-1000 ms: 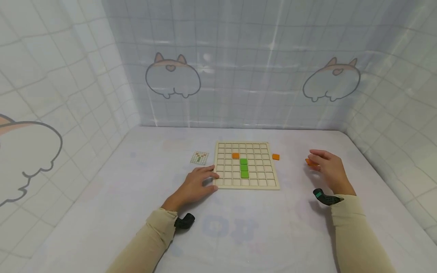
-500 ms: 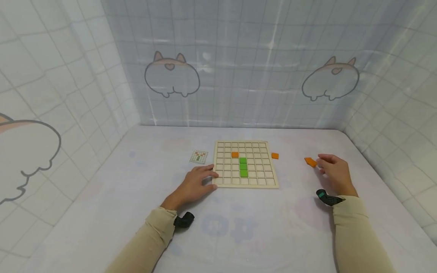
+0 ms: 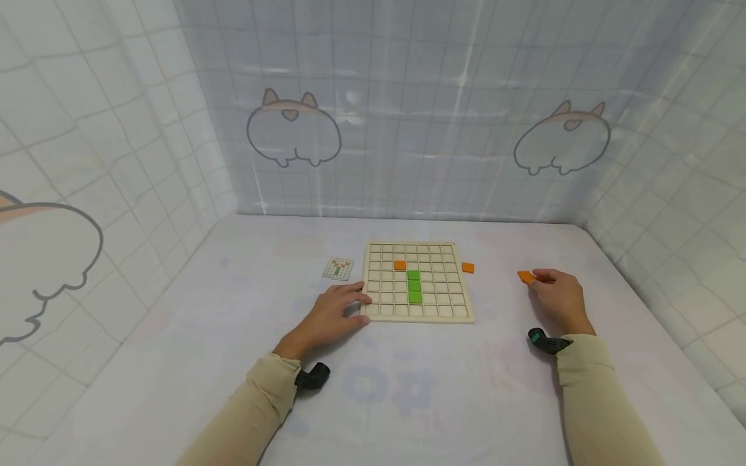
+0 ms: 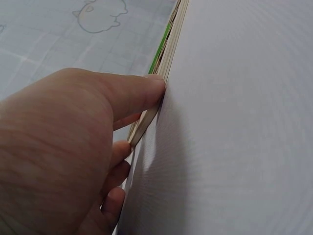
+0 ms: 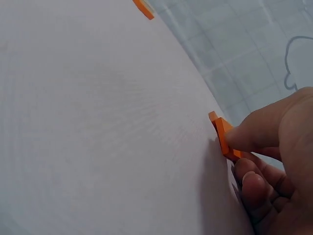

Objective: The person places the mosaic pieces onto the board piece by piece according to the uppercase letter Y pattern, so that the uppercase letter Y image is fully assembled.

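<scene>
The right hand [image 3: 559, 299] is pinching an orange tile [image 5: 223, 130], seemingly for picking, needing lift; relaxed left hand [image 3: 329, 316] is touching the board [image 3: 440, 287].

The board [image 3: 440, 290] looks like matt wood, the orange tiles [image 3: 468, 268] smooth, the sleeves [image 3: 594, 391] matt cloth, the back wall [image 3: 408, 149] glossy like plastic sheeting.

3 green tiles [image 3: 414, 285], 3+ orange tiles [image 3: 399, 265], 1 board [image 3: 439, 287]
</scene>
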Demonstrator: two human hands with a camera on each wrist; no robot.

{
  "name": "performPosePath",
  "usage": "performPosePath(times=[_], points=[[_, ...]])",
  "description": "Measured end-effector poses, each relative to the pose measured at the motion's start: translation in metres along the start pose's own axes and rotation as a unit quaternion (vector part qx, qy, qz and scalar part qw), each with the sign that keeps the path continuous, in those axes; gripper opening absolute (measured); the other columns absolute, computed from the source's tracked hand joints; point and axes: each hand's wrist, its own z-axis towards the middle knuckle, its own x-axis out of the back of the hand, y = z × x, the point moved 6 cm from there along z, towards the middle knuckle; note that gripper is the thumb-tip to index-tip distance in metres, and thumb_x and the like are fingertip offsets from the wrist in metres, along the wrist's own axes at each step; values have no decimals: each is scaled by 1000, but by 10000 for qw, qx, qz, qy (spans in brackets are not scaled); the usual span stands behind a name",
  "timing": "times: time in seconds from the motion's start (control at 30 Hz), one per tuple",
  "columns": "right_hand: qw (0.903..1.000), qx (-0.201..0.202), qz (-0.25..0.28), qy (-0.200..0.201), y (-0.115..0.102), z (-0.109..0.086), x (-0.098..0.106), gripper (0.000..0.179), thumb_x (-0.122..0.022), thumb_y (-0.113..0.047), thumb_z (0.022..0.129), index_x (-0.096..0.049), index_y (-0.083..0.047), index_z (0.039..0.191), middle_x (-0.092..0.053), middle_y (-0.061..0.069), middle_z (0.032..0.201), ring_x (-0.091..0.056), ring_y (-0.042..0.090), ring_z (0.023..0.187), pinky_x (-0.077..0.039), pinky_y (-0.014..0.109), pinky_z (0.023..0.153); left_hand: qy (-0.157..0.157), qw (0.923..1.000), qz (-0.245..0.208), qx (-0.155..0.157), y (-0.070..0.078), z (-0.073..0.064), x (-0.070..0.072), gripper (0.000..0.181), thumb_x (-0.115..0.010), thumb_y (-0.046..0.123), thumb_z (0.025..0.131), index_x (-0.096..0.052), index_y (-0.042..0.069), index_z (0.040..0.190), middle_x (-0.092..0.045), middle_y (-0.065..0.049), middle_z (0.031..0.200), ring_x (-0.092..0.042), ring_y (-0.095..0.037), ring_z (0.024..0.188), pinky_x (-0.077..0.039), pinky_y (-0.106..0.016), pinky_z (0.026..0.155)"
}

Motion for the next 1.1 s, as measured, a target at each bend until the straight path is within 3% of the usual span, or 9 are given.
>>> performPosePath(times=[0.23, 0.7, 0.9, 1.1], points=[[9996, 139, -242, 94, -1, 1, -1, 43, -56, -20, 101, -58, 7, 135, -58, 28, 125, -53, 39, 110, -47, 46, 88, 74, 9999, -47, -59, 0, 1, 1, 37, -72, 35, 93, -68, 23, 127, -41, -3, 156, -35, -35, 142, -29, -62, 108], [9991, 214, 29, 360, -2, -1, 6, 43, -56, -25, 100, -59, 2, 133, -61, 22, 115, -56, 28, 93, -46, 21, 66, 85, 9999, -116, -58, 2, 0, 2, 36, -72, 33, 92, -68, 22, 126, -41, -4, 157, -35, -35, 141, -28, -63, 108], [9978, 217, 406, 482, 1, -3, 6, 44, -54, -25, 101, -56, -2, 139, -62, 21, 114, -59, 21, 80, -49, 21, 62, 55, 10000, -55, -22, 1, 0, 0, 36, -73, 33, 92, -68, 22, 126, -42, -5, 156, -36, -37, 141, -29, -64, 107], [9973, 275, 466, 504, 0, -2, 5, 42, -53, -25, 102, -60, -1, 135, -62, 21, 114, -59, 18, 79, -49, 20, 62, 38, 10000, -75, -3, 0, -1, 0, 38, -72, 34, 92, -68, 22, 128, -41, -3, 157, -35, -35, 141, -28, -62, 108]])
